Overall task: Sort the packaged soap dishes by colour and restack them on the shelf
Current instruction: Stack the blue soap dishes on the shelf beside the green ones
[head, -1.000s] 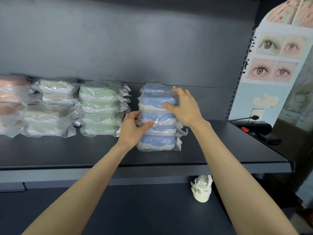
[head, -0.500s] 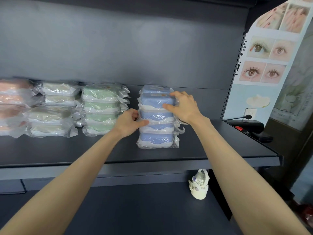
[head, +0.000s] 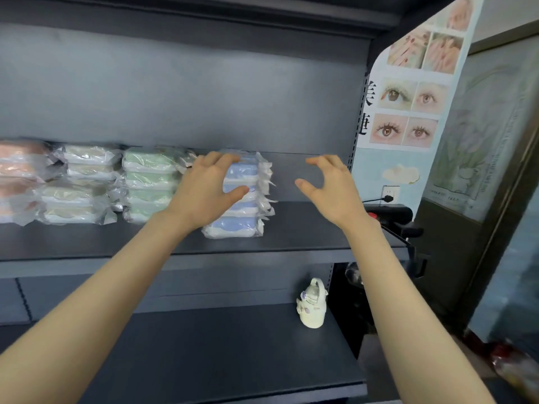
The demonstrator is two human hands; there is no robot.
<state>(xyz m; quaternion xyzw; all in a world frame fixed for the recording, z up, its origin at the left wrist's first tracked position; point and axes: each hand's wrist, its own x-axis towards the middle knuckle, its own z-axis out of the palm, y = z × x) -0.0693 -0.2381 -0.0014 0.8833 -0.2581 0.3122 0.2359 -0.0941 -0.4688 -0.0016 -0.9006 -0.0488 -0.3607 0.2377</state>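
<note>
shelf: dark grey shelf (head: 306, 228) with four stacks of bagged soap dishes in a row, sorted by colour
blue stack (head: 248, 205): rightmost, upright, five or so high, clear wrap sticking out on its right side
green stack (head: 148, 182): just left of the blue one, partly hidden by the left wrist
cream stack (head: 84, 185): left of the green, bags touching
pink stack (head: 17, 179): far left, cut by the frame edge, blurry
left hand (head: 204, 191): in front of the blue stack's left side, fingers (head: 215, 158) spread and curved over the top corner, thumb across the front; gripping or only close by, cannot tell
right hand (head: 329, 185): in the air to the right of the blue stack, apart from it, fingers released in a loose claw, holding nothing
black device (head: 390, 214): on the right end of the shelf, red button on it
lower shelf (head: 218, 345): small cream bottle (head: 312, 304) standing near its right end
poster (head: 408, 112): eye photos, on the wall to the right
</note>
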